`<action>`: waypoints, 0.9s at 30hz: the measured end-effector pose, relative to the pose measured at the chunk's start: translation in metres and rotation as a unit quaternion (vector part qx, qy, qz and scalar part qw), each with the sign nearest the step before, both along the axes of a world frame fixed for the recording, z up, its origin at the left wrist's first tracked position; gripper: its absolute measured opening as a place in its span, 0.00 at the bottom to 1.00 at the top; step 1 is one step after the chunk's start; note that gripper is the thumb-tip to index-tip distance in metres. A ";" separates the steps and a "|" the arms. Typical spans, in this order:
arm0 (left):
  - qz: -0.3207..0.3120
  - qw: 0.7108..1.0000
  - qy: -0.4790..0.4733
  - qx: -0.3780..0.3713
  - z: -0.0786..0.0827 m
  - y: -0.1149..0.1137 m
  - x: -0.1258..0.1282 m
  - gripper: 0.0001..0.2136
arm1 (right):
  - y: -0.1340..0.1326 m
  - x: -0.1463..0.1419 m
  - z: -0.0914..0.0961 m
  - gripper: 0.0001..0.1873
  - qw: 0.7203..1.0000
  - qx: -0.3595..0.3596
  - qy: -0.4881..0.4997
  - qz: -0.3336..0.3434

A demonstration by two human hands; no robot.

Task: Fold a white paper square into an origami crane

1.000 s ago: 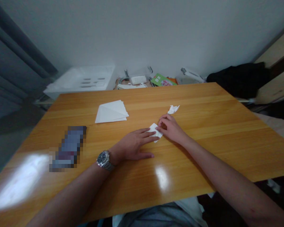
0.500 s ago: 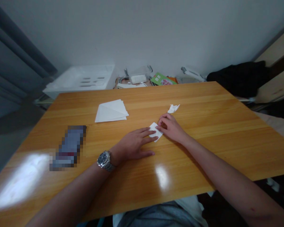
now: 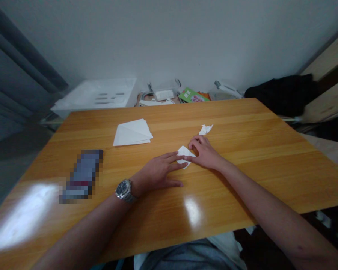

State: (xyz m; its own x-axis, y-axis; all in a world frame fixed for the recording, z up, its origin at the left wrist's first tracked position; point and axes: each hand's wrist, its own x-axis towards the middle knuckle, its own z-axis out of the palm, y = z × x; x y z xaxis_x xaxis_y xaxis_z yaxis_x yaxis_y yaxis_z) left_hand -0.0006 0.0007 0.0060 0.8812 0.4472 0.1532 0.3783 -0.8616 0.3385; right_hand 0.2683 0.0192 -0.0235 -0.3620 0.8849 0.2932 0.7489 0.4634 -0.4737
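Note:
A small folded white paper (image 3: 186,153) lies near the middle of the wooden table (image 3: 242,165). My left hand (image 3: 159,171) rests flat on the table, fingers stretched out, with the fingertips pressing the paper's left edge. A metal watch (image 3: 124,190) is on that wrist. My right hand (image 3: 205,153) is curled, its thumb and fingers pinching the paper's right side against the table. A small crumpled white paper piece (image 3: 205,129) lies just beyond the right hand.
A stack of folded white sheets (image 3: 133,133) lies further left. A blurred-out dark object (image 3: 81,174) sits near the left edge. Behind the table are a white box (image 3: 97,94), clutter, a green packet (image 3: 192,95) and dark cloth (image 3: 281,93).
My right hand has shifted slightly, the thumb sliding along the paper's lower edge. The left hand stays flat in place.

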 end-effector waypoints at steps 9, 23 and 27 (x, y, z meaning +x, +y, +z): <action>0.014 1.000 0.014 -0.008 -0.001 0.000 0.000 0.32 | 0.005 0.004 -0.004 0.08 1.000 0.030 -0.002 -0.003; -0.002 1.000 0.007 -0.006 0.002 -0.004 0.000 0.27 | 0.008 0.001 -0.004 0.06 0.998 0.047 0.040 -0.028; 0.012 1.000 0.012 0.009 0.000 -0.005 0.002 0.27 | 0.007 0.006 -0.001 0.06 0.998 0.032 0.061 0.006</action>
